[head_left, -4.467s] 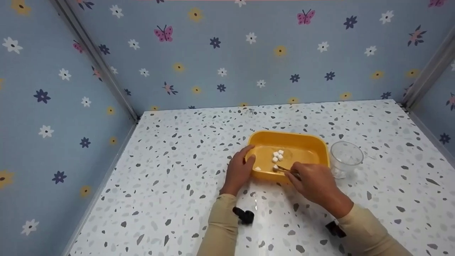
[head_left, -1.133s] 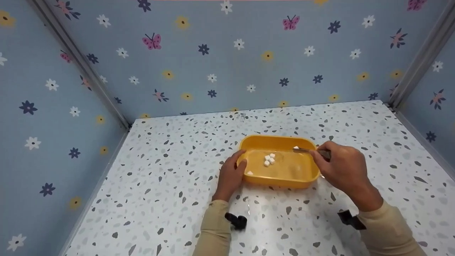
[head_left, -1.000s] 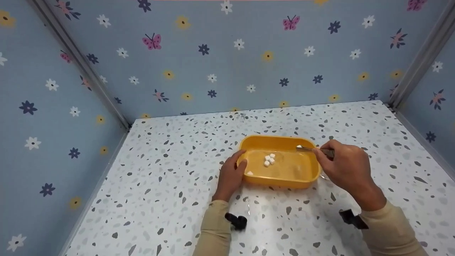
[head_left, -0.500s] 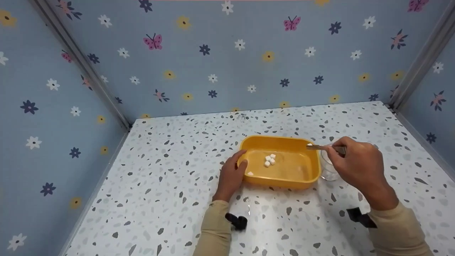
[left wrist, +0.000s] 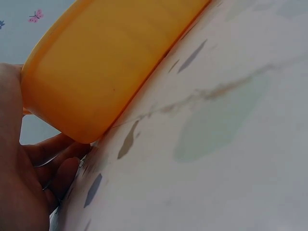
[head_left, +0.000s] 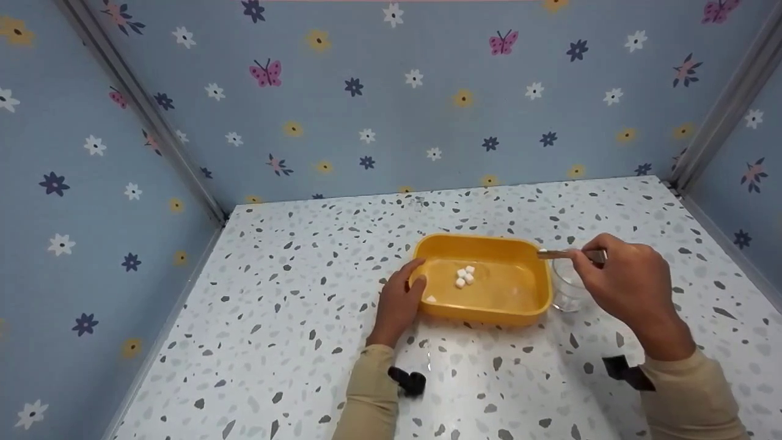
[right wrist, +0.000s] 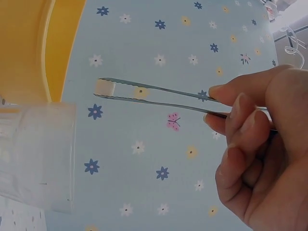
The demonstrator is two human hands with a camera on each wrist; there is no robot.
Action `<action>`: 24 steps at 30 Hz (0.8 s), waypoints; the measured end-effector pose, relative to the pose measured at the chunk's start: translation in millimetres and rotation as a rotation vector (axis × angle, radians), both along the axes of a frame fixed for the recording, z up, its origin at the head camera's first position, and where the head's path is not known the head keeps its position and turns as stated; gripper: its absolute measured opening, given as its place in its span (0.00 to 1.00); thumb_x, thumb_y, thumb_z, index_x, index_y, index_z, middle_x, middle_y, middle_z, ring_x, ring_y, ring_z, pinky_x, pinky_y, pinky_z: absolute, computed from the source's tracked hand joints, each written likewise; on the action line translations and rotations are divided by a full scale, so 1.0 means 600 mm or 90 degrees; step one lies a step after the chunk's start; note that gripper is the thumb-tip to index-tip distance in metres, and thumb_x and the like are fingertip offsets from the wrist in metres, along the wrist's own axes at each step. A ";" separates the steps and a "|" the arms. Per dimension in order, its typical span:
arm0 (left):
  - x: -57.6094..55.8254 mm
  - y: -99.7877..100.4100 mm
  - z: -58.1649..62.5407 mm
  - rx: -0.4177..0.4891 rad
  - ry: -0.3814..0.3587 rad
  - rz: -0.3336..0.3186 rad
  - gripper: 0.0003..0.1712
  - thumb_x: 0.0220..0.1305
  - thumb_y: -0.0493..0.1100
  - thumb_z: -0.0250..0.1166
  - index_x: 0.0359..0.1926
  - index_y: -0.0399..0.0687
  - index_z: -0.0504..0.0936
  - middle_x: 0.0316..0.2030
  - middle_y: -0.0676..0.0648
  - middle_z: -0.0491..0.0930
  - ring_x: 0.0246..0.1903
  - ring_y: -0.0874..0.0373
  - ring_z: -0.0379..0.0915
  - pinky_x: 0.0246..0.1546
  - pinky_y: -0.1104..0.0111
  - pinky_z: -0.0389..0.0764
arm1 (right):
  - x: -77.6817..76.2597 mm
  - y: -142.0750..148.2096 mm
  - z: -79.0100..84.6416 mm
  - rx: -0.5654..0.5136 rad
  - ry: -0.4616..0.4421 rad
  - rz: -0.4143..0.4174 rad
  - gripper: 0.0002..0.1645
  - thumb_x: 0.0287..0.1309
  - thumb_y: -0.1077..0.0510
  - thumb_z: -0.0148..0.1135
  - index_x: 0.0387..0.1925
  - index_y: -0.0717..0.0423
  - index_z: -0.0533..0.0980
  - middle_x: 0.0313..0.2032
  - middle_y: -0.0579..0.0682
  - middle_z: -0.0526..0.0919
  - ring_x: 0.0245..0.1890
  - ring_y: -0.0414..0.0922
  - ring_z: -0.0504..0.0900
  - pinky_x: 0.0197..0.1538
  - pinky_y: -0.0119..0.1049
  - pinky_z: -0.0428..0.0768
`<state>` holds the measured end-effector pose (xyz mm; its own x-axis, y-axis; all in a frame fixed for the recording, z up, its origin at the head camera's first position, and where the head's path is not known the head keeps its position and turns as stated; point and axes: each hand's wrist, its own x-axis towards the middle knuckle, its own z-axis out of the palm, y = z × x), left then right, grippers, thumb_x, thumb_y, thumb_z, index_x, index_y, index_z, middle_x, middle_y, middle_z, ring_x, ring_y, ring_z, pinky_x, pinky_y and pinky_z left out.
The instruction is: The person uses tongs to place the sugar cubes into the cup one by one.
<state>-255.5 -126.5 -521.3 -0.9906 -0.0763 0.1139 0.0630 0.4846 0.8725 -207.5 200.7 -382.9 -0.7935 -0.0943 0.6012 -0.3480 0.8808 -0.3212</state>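
My right hand pinches metal tweezers. Between the tweezer tips sits a small white cube, held in the air by the right rim of the yellow tray. In the right wrist view the cube is beyond and above the mouth of a clear glass. My left hand grips the tray's left end, thumb over the rim. Inside the tray several white cubes lie clustered, and another white piece shows at the near left corner.
The glass stands upright against the tray's right side, partly hidden by my right hand in the head view. White speckled tabletop surrounds them. Blue flowered panels rise at the back and both sides.
My right hand first pinched a cube with the tweezers near the tray's front, lifted it, and carried it right, over the glass side. The left hand has kept its grip on the tray.
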 end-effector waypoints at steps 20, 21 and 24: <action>-0.001 0.000 -0.004 0.007 0.001 0.001 0.25 0.72 0.54 0.55 0.68 0.65 0.75 0.59 0.50 0.77 0.55 0.55 0.72 0.61 0.56 0.69 | -0.016 -0.004 -0.017 0.004 -0.068 0.001 0.13 0.58 0.57 0.71 0.31 0.66 0.82 0.24 0.58 0.85 0.17 0.47 0.74 0.23 0.41 0.70; -0.001 0.000 -0.003 0.006 0.001 0.001 0.25 0.72 0.54 0.55 0.68 0.65 0.75 0.59 0.50 0.77 0.55 0.55 0.72 0.61 0.56 0.70 | -0.016 -0.005 -0.017 0.004 -0.072 0.000 0.13 0.58 0.56 0.71 0.31 0.65 0.82 0.24 0.58 0.85 0.17 0.47 0.74 0.23 0.41 0.70; -0.001 0.001 -0.001 -0.001 0.005 0.000 0.25 0.72 0.54 0.55 0.68 0.65 0.75 0.59 0.50 0.77 0.55 0.56 0.72 0.61 0.56 0.70 | -0.016 -0.004 -0.016 0.002 -0.077 -0.005 0.13 0.58 0.57 0.71 0.31 0.66 0.82 0.25 0.58 0.86 0.18 0.48 0.75 0.23 0.41 0.71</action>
